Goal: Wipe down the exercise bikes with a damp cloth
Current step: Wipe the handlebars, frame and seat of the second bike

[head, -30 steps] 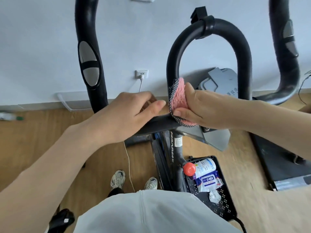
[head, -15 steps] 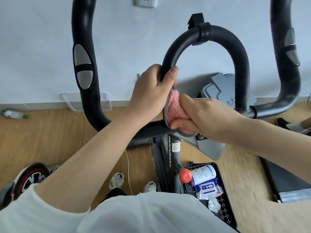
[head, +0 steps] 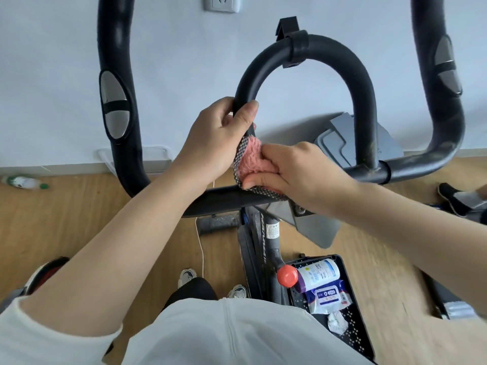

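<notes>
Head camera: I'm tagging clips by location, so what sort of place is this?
Probably a home or small gym room. An exercise bike's handlebar loop stands by a plain wall with a socket over a wood floor, and a black tray of cleaning supplies sits beside it.

Wall socket (head: 223, 3) high above my grip, on the white wall (head: 184, 75). Below and right of my grip: black perforated tray (head: 361, 335) on the wood floor (head: 66, 219), holding a white bottle (head: 317, 273) lying on its side, a wipes packet (head: 328, 299) just below it, and a crumpled tissue (head: 337, 322) lower still. Straight below my grip: my two pale sneakers (head: 187, 276), a thin white cable (head: 200, 248) running down the floor to them. Far left at the baseboard: a clear bottle with green cap (head: 25, 181) lying flat. Far right, level with my grip: a dark shoe (head: 452, 197), partly cut off. Lower left edge: a black-and-red wheel (head: 43, 272), blurred.
</notes>
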